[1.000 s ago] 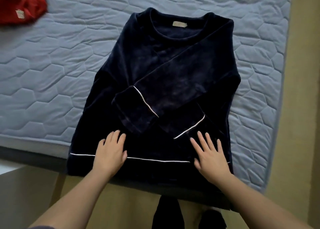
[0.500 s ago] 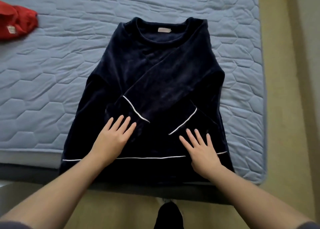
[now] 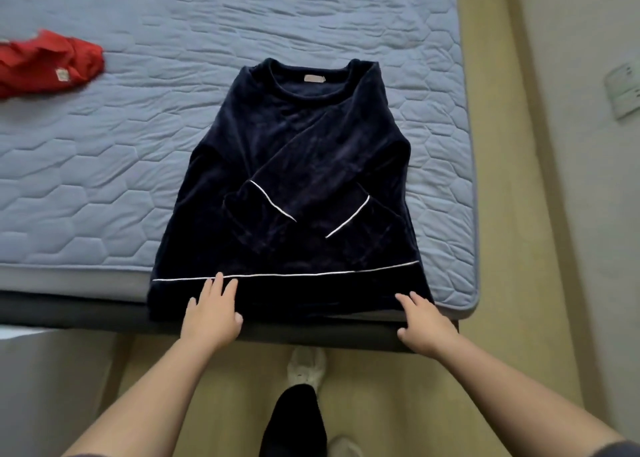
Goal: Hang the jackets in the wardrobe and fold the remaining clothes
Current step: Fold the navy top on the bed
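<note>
A dark navy velvet sweater [image 3: 304,166] with white piping lies flat on the grey-blue quilted mattress [image 3: 104,166], neck away from me. Both sleeves are folded across its front. Its hem hangs slightly over the near bed edge. My left hand [image 3: 211,314] rests flat on the hem left of centre, fingers straight and reaching the white piping line. My right hand [image 3: 424,323] lies at the hem's right corner, fingers spread on the fabric and the thumb below the edge. Neither hand visibly grips the cloth.
A crumpled red garment [image 3: 48,63] lies on the mattress at the far left. The dark bed frame [image 3: 86,313] runs along the near edge. My feet [image 3: 306,370] stand on the beige floor. A wall with a socket [image 3: 623,89] is at the right.
Both hands have slid back from the sweater's lower front to its hem at the bed edge, the right one out to the right corner. The view has pulled back.
</note>
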Tool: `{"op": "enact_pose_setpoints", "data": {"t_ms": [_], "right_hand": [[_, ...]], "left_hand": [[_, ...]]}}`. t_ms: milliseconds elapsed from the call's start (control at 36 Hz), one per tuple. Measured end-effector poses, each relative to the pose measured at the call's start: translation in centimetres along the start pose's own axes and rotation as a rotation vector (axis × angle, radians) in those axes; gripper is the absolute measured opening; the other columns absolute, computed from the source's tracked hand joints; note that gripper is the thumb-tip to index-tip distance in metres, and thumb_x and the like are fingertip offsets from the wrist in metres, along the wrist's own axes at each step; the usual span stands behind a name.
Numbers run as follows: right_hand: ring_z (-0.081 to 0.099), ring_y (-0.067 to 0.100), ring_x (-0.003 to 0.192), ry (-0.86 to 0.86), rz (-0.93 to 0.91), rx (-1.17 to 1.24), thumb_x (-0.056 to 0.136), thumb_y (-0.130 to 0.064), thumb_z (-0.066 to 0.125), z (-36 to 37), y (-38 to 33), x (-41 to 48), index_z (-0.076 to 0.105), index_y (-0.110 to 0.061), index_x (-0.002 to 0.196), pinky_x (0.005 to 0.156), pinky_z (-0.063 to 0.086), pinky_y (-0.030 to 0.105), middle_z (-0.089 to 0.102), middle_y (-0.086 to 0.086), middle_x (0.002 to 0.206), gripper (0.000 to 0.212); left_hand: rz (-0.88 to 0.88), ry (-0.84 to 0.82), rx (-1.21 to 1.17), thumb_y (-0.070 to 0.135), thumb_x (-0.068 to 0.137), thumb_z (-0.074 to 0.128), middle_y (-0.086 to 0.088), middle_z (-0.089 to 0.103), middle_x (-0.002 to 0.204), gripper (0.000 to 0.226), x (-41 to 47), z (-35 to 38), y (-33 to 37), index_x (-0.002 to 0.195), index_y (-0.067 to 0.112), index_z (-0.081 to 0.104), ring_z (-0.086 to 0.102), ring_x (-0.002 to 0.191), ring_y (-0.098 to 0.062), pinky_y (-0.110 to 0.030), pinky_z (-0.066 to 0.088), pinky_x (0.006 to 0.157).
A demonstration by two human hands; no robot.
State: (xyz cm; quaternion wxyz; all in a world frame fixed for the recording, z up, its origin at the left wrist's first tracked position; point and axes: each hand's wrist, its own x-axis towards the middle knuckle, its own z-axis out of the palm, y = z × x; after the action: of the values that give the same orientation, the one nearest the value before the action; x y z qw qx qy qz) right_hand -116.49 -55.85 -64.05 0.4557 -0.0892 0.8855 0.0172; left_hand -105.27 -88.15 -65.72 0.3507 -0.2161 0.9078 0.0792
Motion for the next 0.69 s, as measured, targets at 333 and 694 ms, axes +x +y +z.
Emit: {"op": "enact_pose_setpoints", "data": {"t_ms": [333, 694], "right_hand": [[0.035, 0.028, 0.134, 0.063, -0.011, 0.063, 0.088, -0.023, 0.052, -10.2, -4.1, 6.4, 0.022, -0.023, 0.149, 0.104, 0.039, 0.039, 0.026, 0.006, 0.153, 0.068], [0.043, 0.03, 0.122, 0.444, -0.006, -0.177, 0.083, -0.018, 0.062, -21.4, -6.7, 20.0, 0.016, -0.023, 0.148, 0.09, 0.044, 0.041, 0.034, 0.008, 0.142, 0.08]], "left_hand": [[0.027, 0.093, -0.373, 0.025, 0.091, 0.05, -0.006, 0.035, 0.148, 0.056, 9.8, -11.2, 2.0, 0.144, 0.016, 0.033, 0.037, 0.132, -0.025, -0.043, 0.037, 0.103], [0.001, 0.125, -0.535, 0.032, 0.09, 0.056, -0.008, 0.047, 0.139, 0.06, 21.2, -16.8, 6.7, 0.143, 0.018, 0.031, 0.048, 0.124, -0.027, -0.042, 0.042, 0.098]]}}
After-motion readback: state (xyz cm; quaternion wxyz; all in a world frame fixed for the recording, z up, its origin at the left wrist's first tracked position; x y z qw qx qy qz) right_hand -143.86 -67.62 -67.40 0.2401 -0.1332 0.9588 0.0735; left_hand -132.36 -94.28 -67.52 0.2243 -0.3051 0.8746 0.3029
